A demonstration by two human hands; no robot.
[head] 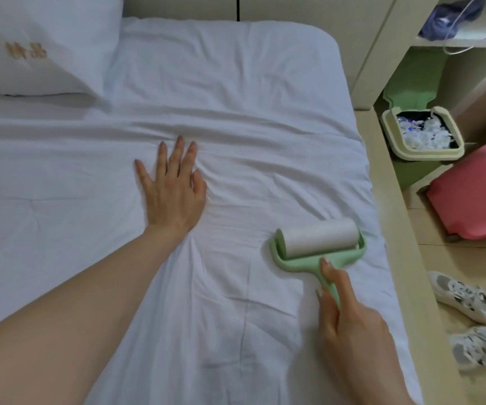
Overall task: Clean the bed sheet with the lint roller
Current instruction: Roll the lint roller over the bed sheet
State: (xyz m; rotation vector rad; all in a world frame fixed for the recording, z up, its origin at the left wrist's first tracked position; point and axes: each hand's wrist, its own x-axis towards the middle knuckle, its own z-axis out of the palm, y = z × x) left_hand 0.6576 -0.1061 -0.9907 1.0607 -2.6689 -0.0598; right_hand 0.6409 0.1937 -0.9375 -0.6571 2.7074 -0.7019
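- My left hand [171, 188] lies palm down on the sheet [235, 83]. Its fingers [178, 153] are straight and spread and hold nothing; I judge it is pinning the cloth taut.
- My right hand [350, 320] grips the roller [319, 244] by its green handle. The forefinger lies straight along the top and the thumb is on the handle's left side. The other fingers are hidden underneath, so I cannot tell how they lie.
- The roller's white drum rests on the sheet just beyond my right fingertips. It is near the bed's right edge, well to the right of my left fingers and nearer me than they are.
- Creases fan out from under my left fingers and run between the two hands. A long fold crosses the bed just beyond the left fingertips.
- I see no lint on the sheet or the drum, white on white, so I cannot tell which strips are done.
- My judgement: rolling is under way on the right-hand strip. The wide stretch left of my left fingers, and the part beyond them, may remain.
- The pillow [31, 48] sits beyond and left of my left fingers. The sheet under it cannot be rolled until it is moved.
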